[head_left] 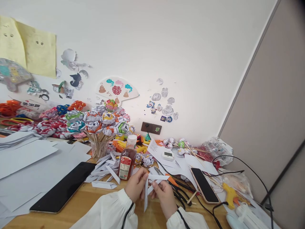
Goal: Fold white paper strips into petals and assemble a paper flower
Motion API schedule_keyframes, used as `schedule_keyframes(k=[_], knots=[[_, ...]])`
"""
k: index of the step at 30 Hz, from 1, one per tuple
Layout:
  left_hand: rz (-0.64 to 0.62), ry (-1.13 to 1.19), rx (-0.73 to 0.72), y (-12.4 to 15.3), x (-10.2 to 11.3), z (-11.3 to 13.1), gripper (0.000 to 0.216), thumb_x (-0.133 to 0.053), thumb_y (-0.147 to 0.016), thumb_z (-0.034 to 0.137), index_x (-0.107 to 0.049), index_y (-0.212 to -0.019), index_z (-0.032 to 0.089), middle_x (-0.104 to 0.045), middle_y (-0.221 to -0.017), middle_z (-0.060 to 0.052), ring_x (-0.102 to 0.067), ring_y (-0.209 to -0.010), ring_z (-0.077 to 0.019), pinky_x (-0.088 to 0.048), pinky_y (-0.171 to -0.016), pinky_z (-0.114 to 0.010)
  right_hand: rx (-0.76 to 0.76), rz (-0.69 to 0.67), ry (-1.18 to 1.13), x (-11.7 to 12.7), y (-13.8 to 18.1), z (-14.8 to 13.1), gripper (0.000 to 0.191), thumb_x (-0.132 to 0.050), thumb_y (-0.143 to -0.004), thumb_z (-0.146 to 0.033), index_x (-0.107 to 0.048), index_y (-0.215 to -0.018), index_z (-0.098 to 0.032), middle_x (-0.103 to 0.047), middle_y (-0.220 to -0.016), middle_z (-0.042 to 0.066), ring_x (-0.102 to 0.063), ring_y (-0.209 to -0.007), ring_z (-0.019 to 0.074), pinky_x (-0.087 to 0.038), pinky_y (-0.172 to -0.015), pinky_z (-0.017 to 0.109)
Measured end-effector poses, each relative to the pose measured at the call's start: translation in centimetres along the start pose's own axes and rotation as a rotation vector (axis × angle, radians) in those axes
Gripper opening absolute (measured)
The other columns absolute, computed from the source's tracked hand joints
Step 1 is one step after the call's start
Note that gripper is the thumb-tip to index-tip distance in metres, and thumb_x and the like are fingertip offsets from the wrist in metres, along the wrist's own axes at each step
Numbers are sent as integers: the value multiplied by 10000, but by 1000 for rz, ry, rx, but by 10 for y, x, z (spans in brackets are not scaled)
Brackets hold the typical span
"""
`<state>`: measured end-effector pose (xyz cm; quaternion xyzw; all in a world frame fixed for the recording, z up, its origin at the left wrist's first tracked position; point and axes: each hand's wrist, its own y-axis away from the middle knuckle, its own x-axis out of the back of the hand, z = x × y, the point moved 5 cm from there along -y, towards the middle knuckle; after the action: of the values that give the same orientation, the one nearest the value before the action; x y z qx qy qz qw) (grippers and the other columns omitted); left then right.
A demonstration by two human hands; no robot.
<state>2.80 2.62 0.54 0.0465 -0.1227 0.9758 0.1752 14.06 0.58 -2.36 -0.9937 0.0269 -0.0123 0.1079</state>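
Between my two hands, just above the table's front, are folded white paper strips (159,177) that cross one another. My left hand (136,186) pinches them on the left, where one strip hangs down. On the right, my right hand (164,193) grips a strip between thumb and fingers. Behind my left hand stands a brown bottle (125,160) with a white cap and a red-and-white label. More folded paper strips (105,170) lie in a loose pile left of the bottle. Black-handled scissors (179,194) rest right of my right hand.
A black tablet (64,186) lies at left beside white paper sheets (26,159). Many paper flowers (95,119) are heaped along the wall. A cup of sticks (98,146), a white timer (168,155), a phone (204,186), cables and a yellow glue gun (230,195) surround the work spot.
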Motion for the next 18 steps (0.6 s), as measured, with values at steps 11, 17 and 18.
schedule_keyframes(k=[11, 17, 18], knots=[[44, -85, -21, -2, 10, 1, 281, -316, -752, 490, -358, -671, 224, -311, -296, 121, -313, -212, -74, -162, -255, -164, -42, -141, -18, -2, 0, -3, 373, -500, -682, -512, -499, -759, -147, -548, -509, -11, -483, -406, 105, -378, -416, 216], [46, -201, 14, -3, 16, 1, 257, -320, -746, 461, -383, -660, 227, -307, -313, 114, -308, -240, -90, -187, -294, -186, 84, 15, 132, 30, -7, -19, 403, -384, -735, -544, -495, -819, -165, -548, -573, -13, -468, -413, 99, -365, -423, 213], [48, -240, 8, -3, 16, 3, 242, -342, -737, 441, -394, -642, 224, -323, -333, 107, -334, -270, -94, -218, -321, -190, 101, 15, 142, 34, -8, -21, 389, -419, -725, -528, -498, -856, -170, -556, -613, -9, -487, -450, 103, -379, -449, 216]])
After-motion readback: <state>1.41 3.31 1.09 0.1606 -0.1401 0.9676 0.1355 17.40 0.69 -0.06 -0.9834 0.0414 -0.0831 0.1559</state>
